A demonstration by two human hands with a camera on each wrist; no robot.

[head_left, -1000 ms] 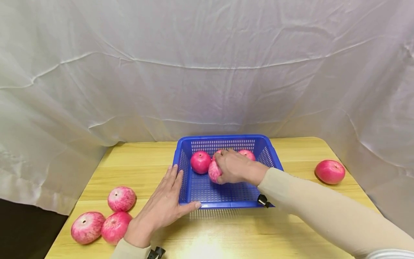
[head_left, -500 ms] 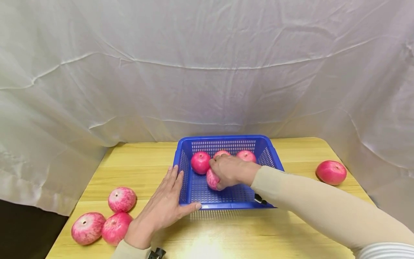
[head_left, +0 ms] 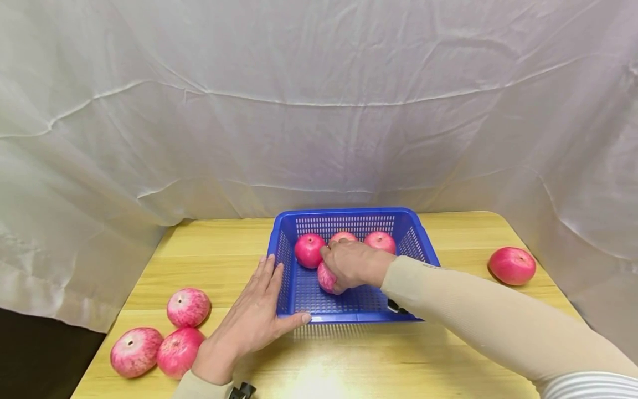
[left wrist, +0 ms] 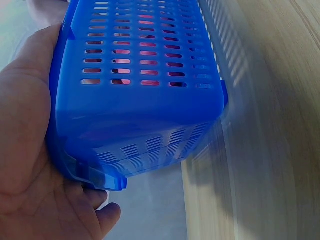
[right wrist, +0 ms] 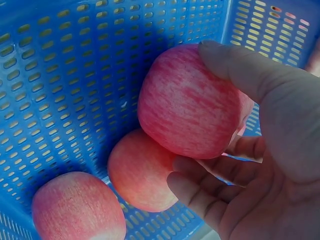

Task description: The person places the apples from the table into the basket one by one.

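Note:
A blue plastic basket [head_left: 324, 317] with slotted walls stands on the wooden table. My right hand [head_left: 355, 263] reaches inside it and holds a streaked pink-red apple [head_left: 326, 277] between thumb and fingers. The right wrist view shows that apple [right wrist: 187, 102] close up, with the thumb on one side and the fingertips opposite. Behind it lie a redder apple [head_left: 309, 250], a partly hidden apple [head_left: 343, 236] and another apple [head_left: 380, 241]. My left hand [head_left: 254, 310] rests on the basket's near left corner, fingers straight along the side rim and thumb along the front rim.
Three apples sit close together at the table's left: one at the back [head_left: 188, 307], one at far left [head_left: 136, 352] and one beside my left wrist [head_left: 180, 352]. A single apple [head_left: 512, 266] lies near the right edge. A pale cloth [head_left: 319, 138] hangs behind the table.
My right hand has moved slightly left and toward me inside the basket with the apple, uncovering more of the apples behind. My left hand stays on the basket's corner.

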